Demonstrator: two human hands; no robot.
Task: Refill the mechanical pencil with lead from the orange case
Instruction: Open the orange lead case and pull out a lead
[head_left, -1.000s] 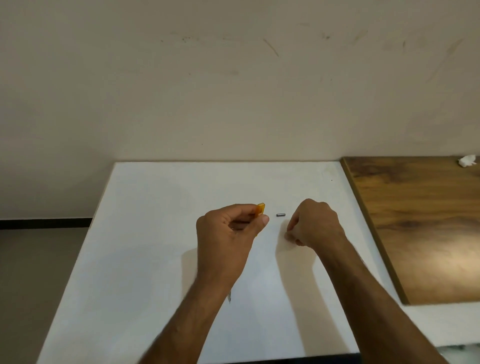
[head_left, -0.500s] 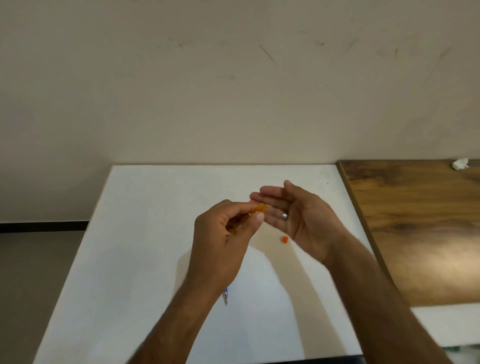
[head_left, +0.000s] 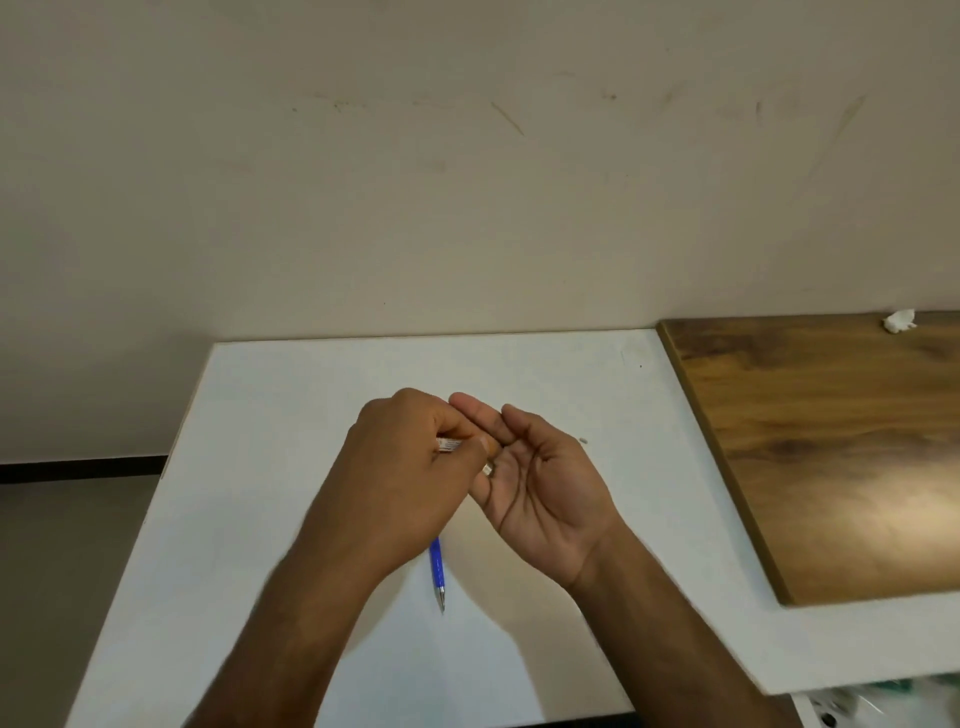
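Observation:
My left hand (head_left: 410, 467) is closed on the orange lead case (head_left: 449, 445), of which only a short end shows between thumb and fingers. It tilts toward my right hand (head_left: 540, 478), which lies palm up and cupped right beside it, fingers apart. I cannot tell whether any lead lies in the palm. The blue mechanical pencil (head_left: 437, 571) rests on the white table (head_left: 260, 467), its upper part hidden under my left wrist and its tip pointing toward me. A tiny grey cap (head_left: 583, 440) sits on the table just right of my right hand.
A brown wooden board (head_left: 831, 441) covers the table's right side, with a white crumpled scrap (head_left: 900, 320) at its far corner. A beige wall stands behind the table. The table's left edge drops to a grey floor.
My right hand has opened from a fist on the table and turned palm up under the case. The small orange cap seen on the table half a second ago is hidden by my hands.

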